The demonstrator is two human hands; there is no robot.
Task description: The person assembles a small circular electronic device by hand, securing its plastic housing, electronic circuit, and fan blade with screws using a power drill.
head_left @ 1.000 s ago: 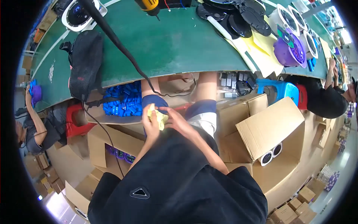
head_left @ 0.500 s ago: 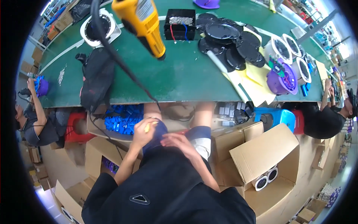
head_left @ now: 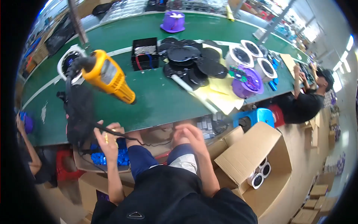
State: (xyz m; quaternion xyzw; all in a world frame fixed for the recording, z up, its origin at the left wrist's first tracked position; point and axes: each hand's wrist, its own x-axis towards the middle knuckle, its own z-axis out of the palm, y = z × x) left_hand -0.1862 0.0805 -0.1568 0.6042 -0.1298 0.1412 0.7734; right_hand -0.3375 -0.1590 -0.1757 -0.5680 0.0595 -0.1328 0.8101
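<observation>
My left hand (head_left: 108,143) is raised at the table's front edge, fingers bent around a small yellow thing (head_left: 106,138) whose kind I cannot make out. A black cable (head_left: 121,133) crosses in front of that hand. My right hand (head_left: 191,137) is above my right knee at the same edge, its fingers stretched out and slightly blurred, with nothing visible in them. Beyond the left hand hangs a yellow power tool (head_left: 109,77) with a dark tip. Blue wrapped pieces (head_left: 99,158) fill a carton below the left hand.
On the green table (head_left: 156,99) are a black box with wires (head_left: 145,55), black round covers (head_left: 182,54), yellow sheets (head_left: 220,93), a purple housing with a circuit board (head_left: 248,84) and white round units (head_left: 238,56). An opened carton (head_left: 248,153) stands right. Co-workers sit at both sides.
My hands have parted from in front of my lap: the left has gone left, the right up toward the table edge. The view has turned and shifted, and more of the far table shows.
</observation>
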